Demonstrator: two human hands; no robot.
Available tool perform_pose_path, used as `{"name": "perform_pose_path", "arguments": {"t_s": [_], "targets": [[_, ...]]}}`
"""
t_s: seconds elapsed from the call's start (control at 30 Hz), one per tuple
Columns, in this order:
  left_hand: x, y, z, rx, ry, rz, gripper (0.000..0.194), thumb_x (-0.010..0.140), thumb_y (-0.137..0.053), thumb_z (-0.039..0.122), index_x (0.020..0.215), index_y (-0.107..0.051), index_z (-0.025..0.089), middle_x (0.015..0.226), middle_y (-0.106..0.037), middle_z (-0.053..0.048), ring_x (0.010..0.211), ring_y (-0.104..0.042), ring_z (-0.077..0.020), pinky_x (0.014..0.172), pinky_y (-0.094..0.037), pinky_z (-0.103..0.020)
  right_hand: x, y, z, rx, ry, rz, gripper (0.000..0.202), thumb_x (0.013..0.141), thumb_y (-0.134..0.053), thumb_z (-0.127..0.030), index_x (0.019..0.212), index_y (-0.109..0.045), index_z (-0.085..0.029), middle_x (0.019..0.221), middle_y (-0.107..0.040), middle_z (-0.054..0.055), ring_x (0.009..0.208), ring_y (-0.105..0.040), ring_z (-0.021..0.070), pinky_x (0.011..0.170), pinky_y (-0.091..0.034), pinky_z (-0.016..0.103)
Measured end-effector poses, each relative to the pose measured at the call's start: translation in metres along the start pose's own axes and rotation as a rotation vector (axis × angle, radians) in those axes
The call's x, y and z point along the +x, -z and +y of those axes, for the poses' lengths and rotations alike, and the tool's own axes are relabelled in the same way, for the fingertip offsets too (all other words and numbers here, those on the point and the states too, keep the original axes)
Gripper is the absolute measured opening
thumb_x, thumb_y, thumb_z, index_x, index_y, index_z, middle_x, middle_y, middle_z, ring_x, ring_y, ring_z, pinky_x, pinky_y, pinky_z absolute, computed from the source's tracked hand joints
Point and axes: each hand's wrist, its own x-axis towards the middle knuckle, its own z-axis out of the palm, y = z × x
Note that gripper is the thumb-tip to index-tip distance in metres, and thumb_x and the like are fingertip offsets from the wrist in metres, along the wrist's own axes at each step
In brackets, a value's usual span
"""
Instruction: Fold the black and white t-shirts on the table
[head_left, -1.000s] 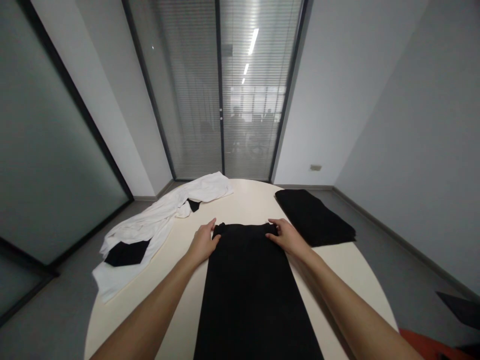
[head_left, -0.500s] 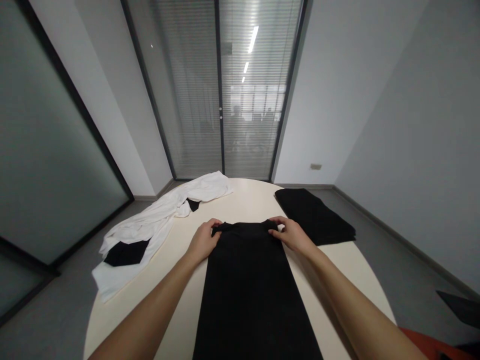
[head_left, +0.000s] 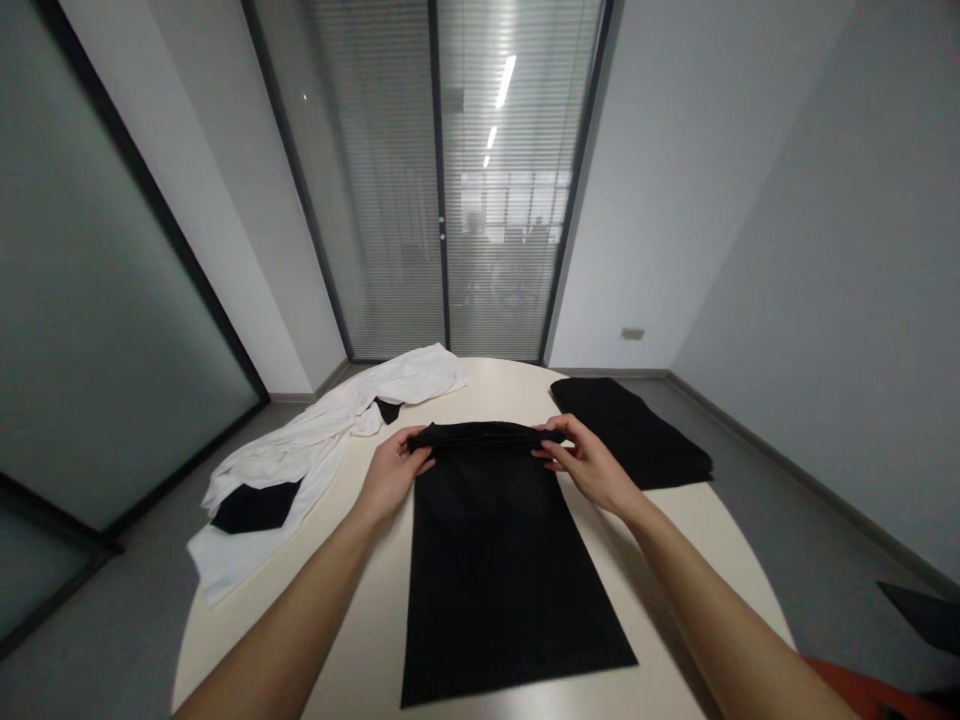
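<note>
In front of me a black cloth garment (head_left: 510, 570) lies flat and narrow on the pale table; its exact kind does not show. My left hand (head_left: 390, 468) pinches the far left corner between thumb and fingers. At the far right corner my right hand (head_left: 589, 462) grips the same edge. Between both hands this far edge is slightly raised, with layers showing along it. The garment's near edge rests straight across the table close to me.
A crumpled white garment (head_left: 330, 425) with black patches stretches along the table's left side. To the right lies a folded black cloth stack (head_left: 630, 430). The round table's rim (head_left: 761, 590) curves around. Behind stands a glass partition with blinds (head_left: 502, 250).
The black garment has slid away from me, so its near edge now shows on the table. Its far edge is lifted and bunched into layers between my hands.
</note>
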Motion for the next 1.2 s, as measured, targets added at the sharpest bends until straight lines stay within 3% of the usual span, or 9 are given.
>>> {"name": "perform_pose_path", "arguments": {"t_s": [0.13,0.23,0.37,0.53,0.67,0.83,1.03,1.1,1.2], "targets": [[-0.002,0.001,0.010,-0.072,-0.015,-0.020,0.043,0.070,-0.079,0.031,0.110,-0.067,0.021,0.113,-0.070,-0.005,0.107,-0.066,-0.0212,0.095,-0.056,-0.042,-0.002,0.003,-0.009,-0.061,0.160,0.013,0.039,0.086,-0.064,-0.058,0.099,-0.055,-0.022,0.121,-0.064,0.011,0.111,-0.064,0.0241,0.095,-0.054,0.042],[-0.007,0.005,0.018,-0.056,0.037,-0.113,0.044,0.071,-0.081,0.034,0.110,-0.067,0.020,0.116,-0.069,-0.006,0.109,-0.065,-0.0223,0.095,-0.054,-0.041,-0.007,0.010,-0.015,-0.019,0.127,-0.091,0.035,0.087,-0.066,-0.054,0.095,-0.053,-0.022,0.135,-0.059,0.012,0.114,-0.063,0.0239,0.096,-0.053,0.043],[-0.015,0.016,0.033,0.155,0.071,-0.369,0.036,0.072,-0.081,0.035,0.101,-0.069,0.017,0.102,-0.072,-0.006,0.098,-0.067,-0.0217,0.093,-0.052,-0.038,-0.015,0.025,-0.024,-0.042,0.051,-0.309,0.031,0.085,-0.070,-0.047,0.087,-0.055,-0.021,0.151,-0.048,0.013,0.129,-0.055,0.0275,0.100,-0.049,0.044],[-0.023,0.030,0.052,0.438,0.043,-0.702,0.027,0.071,-0.080,0.028,0.094,-0.069,0.019,0.105,-0.073,-0.005,0.104,-0.065,-0.0221,0.096,-0.048,-0.035,-0.022,0.040,-0.030,-0.026,-0.045,-0.629,0.024,0.080,-0.076,-0.038,0.079,-0.061,-0.019,0.145,-0.056,0.012,0.138,-0.047,0.0287,0.109,-0.041,0.046],[-0.026,0.033,0.049,0.532,0.123,-0.892,0.030,0.067,-0.083,0.029,0.092,-0.069,0.020,0.110,-0.072,-0.004,0.104,-0.065,-0.0221,0.089,-0.049,-0.032,-0.025,0.041,-0.027,0.005,-0.151,-0.771,0.023,0.076,-0.080,-0.036,0.077,-0.065,-0.019,0.145,-0.056,0.011,0.135,-0.051,0.0286,0.103,-0.046,0.041],[-0.024,0.027,0.032,0.770,0.039,-0.912,0.035,0.066,-0.084,0.032,0.095,-0.070,0.020,0.102,-0.071,-0.002,0.097,-0.064,-0.0213,0.086,-0.047,-0.029,-0.023,0.035,-0.017,-0.049,-0.224,-0.790,0.024,0.075,-0.080,-0.036,0.081,-0.068,-0.017,0.143,-0.057,0.013,0.123,-0.061,0.0270,0.090,-0.051,0.034],[-0.011,0.023,0.013,0.748,-0.130,-0.706,0.030,0.073,-0.073,0.024,0.102,-0.067,0.020,0.108,-0.069,-0.005,0.106,-0.062,-0.0224,0.097,-0.044,-0.034,-0.012,0.032,0.003,-0.033,-0.171,-0.669,0.026,0.075,-0.079,-0.037,0.082,-0.067,-0.016,0.142,-0.056,0.015,0.124,-0.058,0.0252,0.093,-0.048,0.033],[-0.009,0.026,0.012,0.716,-0.119,-0.703,0.028,0.072,-0.075,0.026,0.097,-0.066,0.020,0.116,-0.068,-0.007,0.112,-0.061,-0.0240,0.102,-0.042,-0.036,-0.010,0.033,0.008,-0.043,-0.165,-0.642,0.027,0.072,-0.081,-0.037,0.081,-0.068,-0.015,0.128,-0.064,0.013,0.111,-0.062,0.0217,0.089,-0.047,0.031],[-0.010,0.032,0.017,0.710,-0.052,-0.816,0.023,0.069,-0.078,0.026,0.087,-0.065,0.020,0.125,-0.066,-0.008,0.119,-0.059,-0.0256,0.103,-0.041,-0.035,-0.009,0.034,0.011,-0.107,-0.201,-0.670,0.032,0.064,-0.085,-0.039,0.079,-0.070,-0.015,0.097,-0.069,0.006,0.088,-0.062,0.0160,0.081,-0.046,0.029]]}}
